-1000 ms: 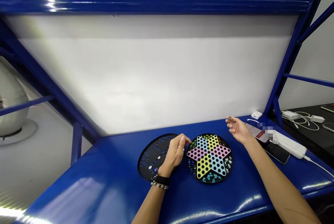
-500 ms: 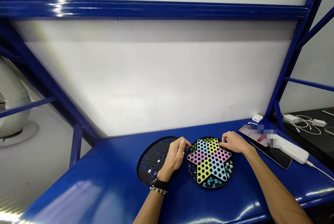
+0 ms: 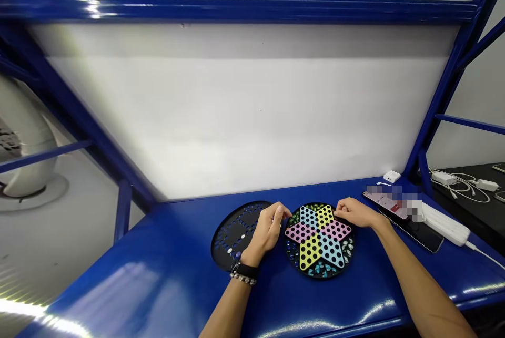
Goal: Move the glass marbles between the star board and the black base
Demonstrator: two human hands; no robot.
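Observation:
A round black Chinese checkers board (image 3: 320,243) with a star of pink, yellow and blue points lies on the blue table. Colored gem-like pieces (image 3: 324,268) fill the pockets around its star. My left hand (image 3: 269,227), wearing a black band and a beaded bracelet, is closed with its fingertips at the board's upper left rim. At the upper right rim, my right hand (image 3: 357,213) has thumb and fingers bent together. What either hand holds, if anything, is hidden. Partly under my left wrist lies a round black perforated tray (image 3: 225,251) with a few white dots on it.
On the blue table (image 3: 165,254), two phones (image 3: 416,233) and a white power strip (image 3: 447,225) lie to the right. A small white case (image 3: 392,176) sits near the back edge. Blue frame posts (image 3: 442,101) stand at both sides. White chargers and cables (image 3: 461,183) lie beyond.
The camera view has shifted slightly, so everything sits a little higher and further right. Both hands stay at the board's rim with almost the same pose.

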